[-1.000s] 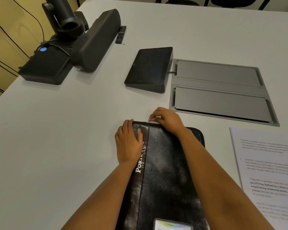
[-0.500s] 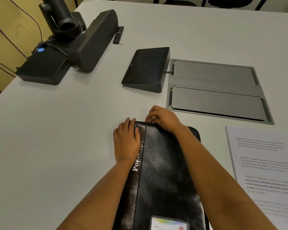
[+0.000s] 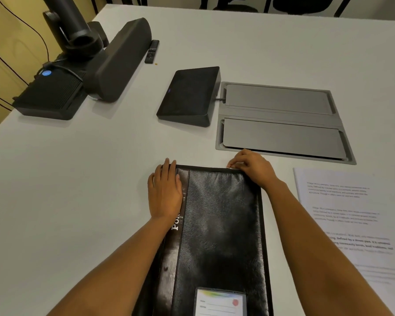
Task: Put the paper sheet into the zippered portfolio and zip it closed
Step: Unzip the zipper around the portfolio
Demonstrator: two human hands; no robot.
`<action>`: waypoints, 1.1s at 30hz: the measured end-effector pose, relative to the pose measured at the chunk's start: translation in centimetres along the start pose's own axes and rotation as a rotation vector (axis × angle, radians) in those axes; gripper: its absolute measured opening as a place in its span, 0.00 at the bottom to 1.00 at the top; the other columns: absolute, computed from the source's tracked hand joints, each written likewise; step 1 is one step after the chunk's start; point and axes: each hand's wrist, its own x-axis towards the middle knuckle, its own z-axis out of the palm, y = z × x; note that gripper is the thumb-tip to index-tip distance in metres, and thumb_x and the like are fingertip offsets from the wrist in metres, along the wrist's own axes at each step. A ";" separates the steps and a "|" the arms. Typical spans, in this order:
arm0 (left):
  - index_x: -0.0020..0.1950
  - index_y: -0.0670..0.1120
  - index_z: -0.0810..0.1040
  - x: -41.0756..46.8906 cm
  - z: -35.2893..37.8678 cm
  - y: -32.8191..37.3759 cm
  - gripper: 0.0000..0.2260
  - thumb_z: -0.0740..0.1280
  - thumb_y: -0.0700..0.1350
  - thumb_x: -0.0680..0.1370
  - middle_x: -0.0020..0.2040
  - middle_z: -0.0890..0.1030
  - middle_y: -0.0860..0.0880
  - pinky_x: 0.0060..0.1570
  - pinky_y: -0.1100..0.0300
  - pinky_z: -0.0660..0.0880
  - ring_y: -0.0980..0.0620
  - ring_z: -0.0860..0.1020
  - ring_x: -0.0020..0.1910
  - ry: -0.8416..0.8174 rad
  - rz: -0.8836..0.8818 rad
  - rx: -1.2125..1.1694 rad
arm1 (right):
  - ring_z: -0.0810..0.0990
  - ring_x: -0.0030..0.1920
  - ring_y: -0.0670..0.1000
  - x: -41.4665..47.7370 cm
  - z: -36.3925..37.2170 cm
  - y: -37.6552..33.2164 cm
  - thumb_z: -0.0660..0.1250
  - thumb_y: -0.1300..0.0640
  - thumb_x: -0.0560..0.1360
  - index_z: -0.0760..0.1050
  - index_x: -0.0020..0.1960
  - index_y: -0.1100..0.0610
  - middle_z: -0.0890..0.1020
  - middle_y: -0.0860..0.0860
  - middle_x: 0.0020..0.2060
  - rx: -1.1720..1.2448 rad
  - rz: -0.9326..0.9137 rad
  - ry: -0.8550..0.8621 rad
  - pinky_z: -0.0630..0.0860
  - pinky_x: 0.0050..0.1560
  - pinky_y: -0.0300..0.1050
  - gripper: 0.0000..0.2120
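A black leather zippered portfolio [image 3: 217, 226] lies flat on the white table in front of me, with a name card window near its front end. My left hand [image 3: 165, 192] rests flat on its far left corner, over the spine. My right hand [image 3: 252, 166] pinches the small metal zipper pull at the portfolio's far edge, close to the far right corner. The printed paper sheet [image 3: 349, 222] lies on the table to the right of the portfolio, partly behind my right forearm.
A grey cable hatch [image 3: 281, 122] is set into the table beyond my right hand. A black tablet-like device [image 3: 189, 95] stands behind the portfolio. At the far left are a speaker bar [image 3: 121, 59], a camera unit and a small remote [image 3: 152, 51].
My right hand has slid the zipper pull to the right along the portfolio's far edge, from near the middle to the far right corner. My left hand has stayed on the left corner.
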 end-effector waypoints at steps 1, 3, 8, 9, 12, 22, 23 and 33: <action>0.75 0.47 0.60 -0.3 -0.1 0.1 0.20 0.51 0.46 0.82 0.76 0.61 0.47 0.73 0.51 0.55 0.47 0.60 0.75 -0.008 0.014 -0.002 | 0.71 0.47 0.42 0.0 0.0 0.0 0.65 0.53 0.76 0.81 0.46 0.44 0.77 0.44 0.51 0.000 0.001 0.002 0.68 0.46 0.42 0.07; 0.76 0.48 0.57 -1.7 -0.2 1.0 0.21 0.49 0.49 0.82 0.77 0.57 0.47 0.74 0.52 0.50 0.48 0.55 0.77 -0.031 0.048 -0.012 | 0.71 0.47 0.42 0.1 0.0 0.1 0.65 0.53 0.75 0.81 0.45 0.43 0.78 0.44 0.51 -0.002 0.004 0.003 0.68 0.45 0.42 0.07; 0.76 0.54 0.44 -5.8 0.9 3.4 0.24 0.39 0.58 0.80 0.78 0.46 0.50 0.75 0.51 0.41 0.50 0.44 0.78 -0.111 0.143 0.039 | 0.72 0.47 0.42 0.1 -0.2 0.2 0.66 0.52 0.74 0.80 0.41 0.42 0.79 0.43 0.50 -0.011 0.009 0.010 0.73 0.46 0.45 0.07; 0.76 0.54 0.42 -5.8 1.0 3.3 0.24 0.39 0.58 0.80 0.78 0.45 0.51 0.75 0.51 0.41 0.51 0.43 0.78 -0.111 0.135 0.045 | 0.71 0.46 0.41 0.0 -0.4 0.3 0.66 0.52 0.74 0.79 0.41 0.41 0.79 0.42 0.49 -0.024 0.003 0.010 0.73 0.45 0.44 0.07; 0.76 0.55 0.43 -5.7 1.1 3.1 0.24 0.43 0.57 0.81 0.79 0.47 0.51 0.75 0.51 0.42 0.51 0.44 0.78 -0.098 0.116 0.047 | 0.72 0.46 0.42 -1.2 -1.5 1.3 0.66 0.51 0.74 0.79 0.41 0.42 0.76 0.39 0.45 -0.067 0.006 0.034 0.68 0.39 0.40 0.06; 0.76 0.55 0.46 -5.7 1.3 3.4 0.24 0.42 0.57 0.80 0.79 0.49 0.52 0.76 0.51 0.42 0.52 0.45 0.78 -0.088 0.099 0.048 | 0.76 0.48 0.45 -5.6 -0.8 2.5 0.65 0.56 0.76 0.81 0.49 0.52 0.81 0.48 0.49 0.113 0.141 0.252 0.74 0.46 0.46 0.07; 0.76 0.55 0.47 -5.7 1.2 3.4 0.25 0.42 0.57 0.80 0.78 0.49 0.52 0.75 0.52 0.42 0.52 0.45 0.78 -0.085 0.098 0.044 | 0.76 0.49 0.46 -5.7 -0.9 2.6 0.65 0.55 0.76 0.81 0.49 0.51 0.81 0.47 0.50 0.103 0.143 0.253 0.75 0.47 0.46 0.07; 0.77 0.47 0.52 -5.0 0.7 6.8 0.28 0.49 0.56 0.79 0.78 0.50 0.44 0.73 0.41 0.38 0.43 0.45 0.77 -0.166 -0.018 0.046 | 0.77 0.51 0.51 -5.2 -0.2 2.8 0.64 0.54 0.76 0.80 0.47 0.49 0.80 0.49 0.50 0.135 0.165 0.261 0.76 0.48 0.48 0.06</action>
